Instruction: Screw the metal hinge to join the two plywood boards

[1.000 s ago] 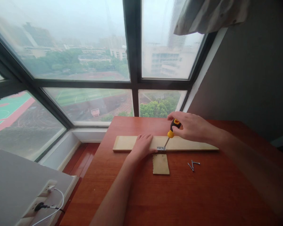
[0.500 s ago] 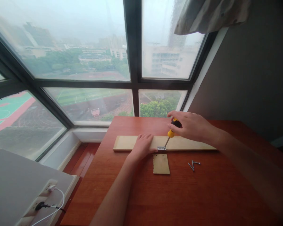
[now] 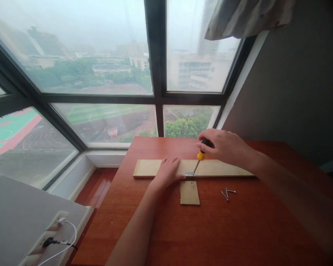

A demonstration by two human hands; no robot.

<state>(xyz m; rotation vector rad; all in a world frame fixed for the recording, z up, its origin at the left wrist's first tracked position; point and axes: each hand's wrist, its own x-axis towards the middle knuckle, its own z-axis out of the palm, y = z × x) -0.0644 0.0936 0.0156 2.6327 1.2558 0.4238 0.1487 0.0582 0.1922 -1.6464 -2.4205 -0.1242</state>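
A long pale wooden board (image 3: 222,168) lies across the table, with a small metal hinge (image 3: 189,174) at its near edge. My left hand (image 3: 168,171) grips the board just left of the hinge, fingers over the top and thumb by the hinge. Closed around a yellow-and-black screwdriver (image 3: 201,155), my right hand (image 3: 220,146) keeps it tilted, its tip down at the hinge's right end. Whatever screw is under the tip is too small to make out. Just in front of the hinge lies a small tan wooden piece (image 3: 190,193) with two holes near its far edge.
Several loose screws (image 3: 226,195) lie on the reddish-brown table (image 3: 205,236) to the right of the tan piece. Beyond the table stand large windows (image 3: 105,122). At lower left, a white cable (image 3: 75,231) and a black plug (image 3: 47,242) are in wall sockets.
My right hand has shifted slightly and turned around the screwdriver handle, with its fingers in a different position. The left hand, board and hinge have stayed in place.
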